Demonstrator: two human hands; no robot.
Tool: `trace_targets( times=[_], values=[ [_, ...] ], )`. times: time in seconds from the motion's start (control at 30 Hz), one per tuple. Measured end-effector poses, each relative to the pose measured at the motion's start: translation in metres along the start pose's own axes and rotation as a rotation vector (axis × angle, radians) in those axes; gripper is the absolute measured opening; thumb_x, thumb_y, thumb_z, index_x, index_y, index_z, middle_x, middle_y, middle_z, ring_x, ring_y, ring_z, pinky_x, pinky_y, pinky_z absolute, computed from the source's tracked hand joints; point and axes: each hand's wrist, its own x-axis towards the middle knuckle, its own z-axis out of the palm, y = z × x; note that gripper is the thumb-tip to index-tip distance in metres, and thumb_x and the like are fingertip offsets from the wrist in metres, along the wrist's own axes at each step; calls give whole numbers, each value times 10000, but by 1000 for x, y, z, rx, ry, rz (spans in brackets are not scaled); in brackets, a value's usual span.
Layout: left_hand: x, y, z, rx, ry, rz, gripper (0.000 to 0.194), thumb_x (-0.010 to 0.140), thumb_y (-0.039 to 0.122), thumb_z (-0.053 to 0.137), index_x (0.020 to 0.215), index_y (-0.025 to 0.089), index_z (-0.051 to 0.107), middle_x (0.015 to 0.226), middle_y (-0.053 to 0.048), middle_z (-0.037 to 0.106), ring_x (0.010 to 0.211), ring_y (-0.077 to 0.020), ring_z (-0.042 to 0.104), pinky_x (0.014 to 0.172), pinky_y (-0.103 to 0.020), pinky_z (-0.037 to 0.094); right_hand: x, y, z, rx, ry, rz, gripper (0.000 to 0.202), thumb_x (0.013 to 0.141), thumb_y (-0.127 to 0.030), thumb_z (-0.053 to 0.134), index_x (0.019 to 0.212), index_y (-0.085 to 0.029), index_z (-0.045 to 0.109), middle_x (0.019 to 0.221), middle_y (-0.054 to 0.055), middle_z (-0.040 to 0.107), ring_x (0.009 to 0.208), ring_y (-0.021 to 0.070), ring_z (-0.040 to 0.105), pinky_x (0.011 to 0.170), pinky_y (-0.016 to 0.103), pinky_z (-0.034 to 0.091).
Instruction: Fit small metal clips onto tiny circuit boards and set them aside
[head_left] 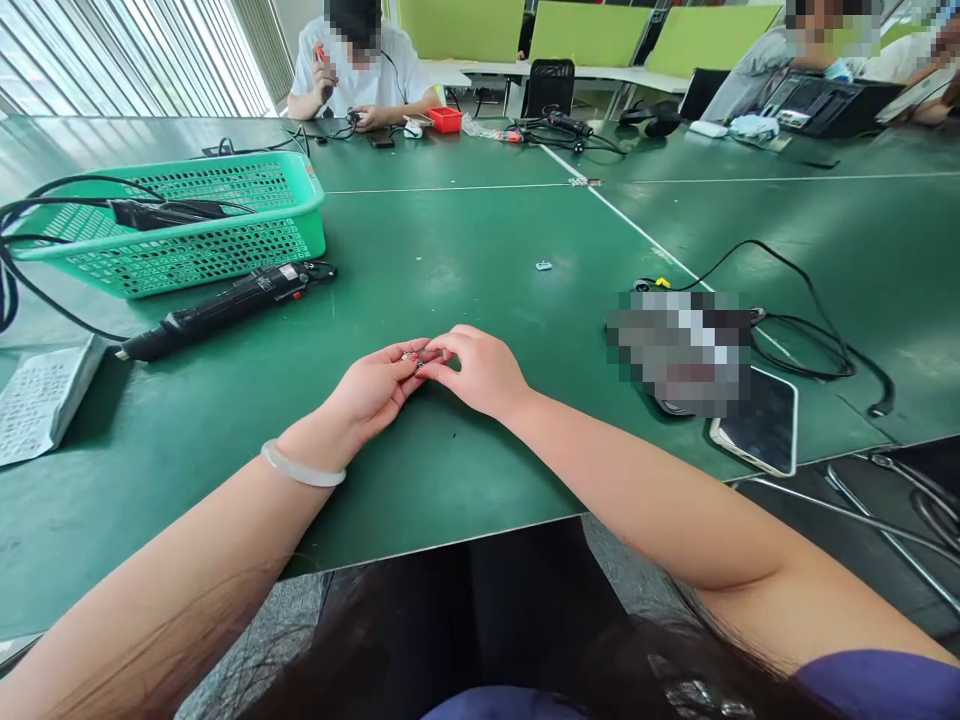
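Note:
My left hand (381, 388), with a pale bangle (300, 468) on its wrist, is turned partly palm up above the green table. Its fingers are closed on some small silvery pieces (414, 360), too small to name. My right hand (484, 368) meets it from the right, thumb and fingertips pinched together at those same pieces. Whatever sits between the right fingertips is mostly hidden. A little beyond the hands, a small light-coloured part (544, 266) lies on the table.
To the left stand a green basket (247, 240) with cables and a black corded electric screwdriver (232, 305), near a paper-wrapped block (46, 400). A phone (757, 420), a blurred-out object (679, 350) and a black cable (810, 370) lie right. People sit across the table.

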Motion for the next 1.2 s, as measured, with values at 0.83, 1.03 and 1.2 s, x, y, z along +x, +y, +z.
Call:
trace_targets(
  times=[0.83, 1.03, 1.2],
  values=[
    [-110, 35, -182, 2234, 273, 228, 671, 850, 17, 212, 1432, 52, 543, 1381, -171, 647, 1111, -278, 713, 1010, -381, 511, 0, 14, -8, 41, 88, 37, 211, 951, -240, 600, 1086, -165, 744, 864, 22, 667, 671, 124, 527, 677, 289, 418],
    [-117, 44, -198, 2296, 241, 187, 692, 817, 12, 246, 1466, -15, 485, 1403, -210, 629, 1076, -295, 722, 1007, -384, 504, 0, 16, -8, 37, 57, 48, 219, 954, -238, 585, 1085, -161, 742, 875, 26, 675, 678, 124, 530, 685, 291, 424],
    [-118, 54, -210, 2189, 382, 140, 615, 919, 163, 221, 1445, 166, 541, 1286, -115, 716, 995, -276, 728, 878, -371, 533, 1, 16, -8, 40, 27, 58, 222, 956, -243, 578, 1095, -169, 734, 903, 32, 687, 681, 126, 537, 682, 294, 425]
  ],
)
